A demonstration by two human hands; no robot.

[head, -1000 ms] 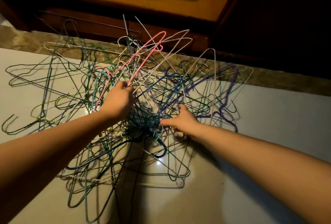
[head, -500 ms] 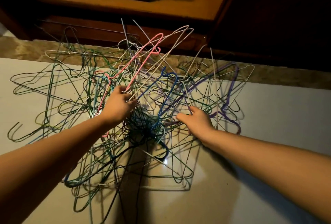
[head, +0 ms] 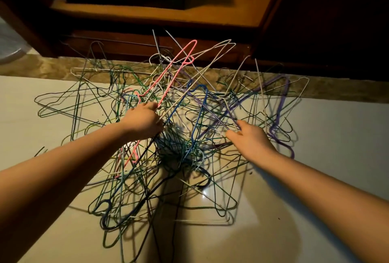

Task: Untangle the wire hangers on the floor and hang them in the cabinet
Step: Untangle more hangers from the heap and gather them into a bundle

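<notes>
Down on pale floor [head: 336, 147]: wire hangers [head: 179, 147] in one tangled heap, just in front of wooden cabinet [head: 147, 12]. Gripping pink hanger [head: 171, 65] with left hand [head: 143, 120], fingers curled tight round wire, far end tilted up toward cabinet. Pinching thin wires at heap's right side with right hand [head: 250, 140], fingers curled; cannot tell which hanger.

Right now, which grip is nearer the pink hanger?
Left. The left grip holds the pink hanger itself; the right grip pinches the tangle well to that hanger's right.
</notes>
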